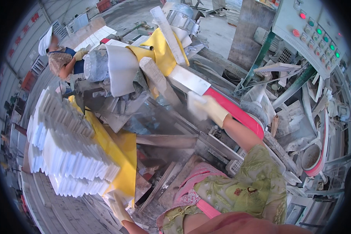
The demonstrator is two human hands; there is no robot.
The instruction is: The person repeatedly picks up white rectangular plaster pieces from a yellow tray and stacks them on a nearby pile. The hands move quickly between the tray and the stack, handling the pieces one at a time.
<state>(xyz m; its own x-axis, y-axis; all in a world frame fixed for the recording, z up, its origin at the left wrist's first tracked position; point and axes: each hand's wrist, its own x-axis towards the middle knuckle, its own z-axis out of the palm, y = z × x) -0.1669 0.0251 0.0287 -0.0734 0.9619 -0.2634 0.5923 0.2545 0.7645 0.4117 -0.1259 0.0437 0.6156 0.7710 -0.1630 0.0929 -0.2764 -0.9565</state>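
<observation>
Right hand (pixel 211 108): gloved and blurred, arm stretched out over the red belt (pixel 238 113); a whitish smear shows at its fingers, and I cannot tell whether it grips something or is loose.
Left hand (pixel 119 207): gloved, low by the near end of the tiles (pixel 72 152), just beside the bottom of the yellow sheet (pixel 125 165); whether it grasps or only touches, I cannot tell.
Stack: the tiles, white and thin, stand packed in rows on the person's left, the yellow sheet along their right side.
Belt line: runs diagonally under the right arm, with a white block (pixel 190 80) at its far end.
Machine: a yellow cloth (pixel 160 50) drapes over it, a pale bar (pixel 168 35) across the cloth; a grey motor (pixel 95 64) stands beyond the tiles.
Panel (pixel 308 37): upper right, lit red and green.
Co-worker (pixel 62 62): upper left, white hat, gloved, near the motor.
</observation>
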